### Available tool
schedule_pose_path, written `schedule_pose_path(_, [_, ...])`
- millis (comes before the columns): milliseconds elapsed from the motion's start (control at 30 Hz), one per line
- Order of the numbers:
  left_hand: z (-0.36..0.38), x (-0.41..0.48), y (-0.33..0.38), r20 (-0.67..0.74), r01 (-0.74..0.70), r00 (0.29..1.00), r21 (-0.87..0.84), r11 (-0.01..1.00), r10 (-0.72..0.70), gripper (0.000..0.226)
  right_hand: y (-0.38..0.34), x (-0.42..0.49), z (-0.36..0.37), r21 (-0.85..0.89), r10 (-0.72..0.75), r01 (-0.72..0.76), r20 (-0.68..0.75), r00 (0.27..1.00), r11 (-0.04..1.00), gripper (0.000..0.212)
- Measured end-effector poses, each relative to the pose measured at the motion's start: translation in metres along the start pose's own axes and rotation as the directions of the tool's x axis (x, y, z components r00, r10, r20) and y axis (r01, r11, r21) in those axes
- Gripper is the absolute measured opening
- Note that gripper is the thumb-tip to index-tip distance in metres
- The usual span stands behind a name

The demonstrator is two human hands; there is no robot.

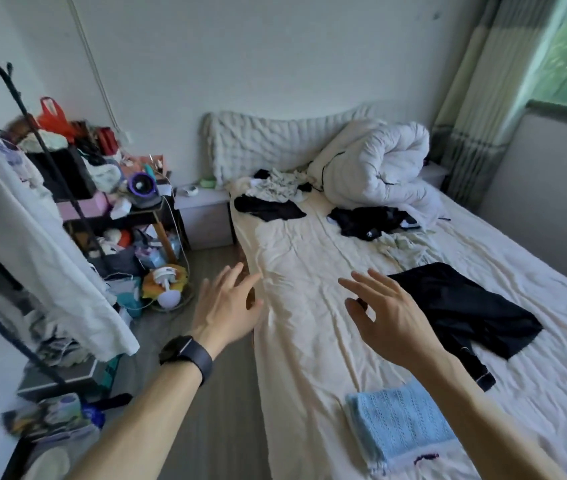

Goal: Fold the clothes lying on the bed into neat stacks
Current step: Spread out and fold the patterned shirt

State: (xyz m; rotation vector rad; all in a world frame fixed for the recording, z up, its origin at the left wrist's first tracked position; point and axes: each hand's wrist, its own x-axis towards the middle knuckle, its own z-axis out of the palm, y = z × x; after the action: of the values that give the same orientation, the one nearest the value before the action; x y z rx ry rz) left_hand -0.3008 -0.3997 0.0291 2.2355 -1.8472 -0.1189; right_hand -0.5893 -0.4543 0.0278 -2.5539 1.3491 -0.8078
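A cream-sheeted bed (310, 341) fills the right half of the head view. A folded light-blue knit (400, 427) lies near its front edge. A black garment (462, 306) lies spread flat mid-bed, right of my right hand (386, 317). Farther back sit a crumpled black garment (368, 221), a pale green one (403, 247), another black piece (268, 209) and a light crumpled pile (275, 187). My left hand (230, 306), a black watch on its wrist, hovers at the bed's left edge. Both hands are empty with fingers spread.
A rolled white duvet (375, 171) sits at the bed's head. A clothes rack (32, 216) with hanging garments and a cluttered shelf (126, 202) stand left. A nightstand (206, 216) is beside the bed. Grey floor (219, 410) runs between rack and bed.
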Motion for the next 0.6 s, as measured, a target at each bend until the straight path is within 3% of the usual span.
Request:
schedule_pose_path(267, [-0.122,0.018,-0.037,-0.216,-0.137,0.967,-0.008,0.991,0.132,0.059,-0.09,0.075,-0.044,-0.091,-0.092,0.079,-0.151,0.984,0.993,0.043])
schedule_pose_path(600, [-0.167,0.14,-0.112,-0.321,-0.149,0.933,0.067,0.987,0.163,0.063,-0.113,0.214,-0.021,-0.141,-0.118,0.078,-0.3,0.947,0.987,0.046])
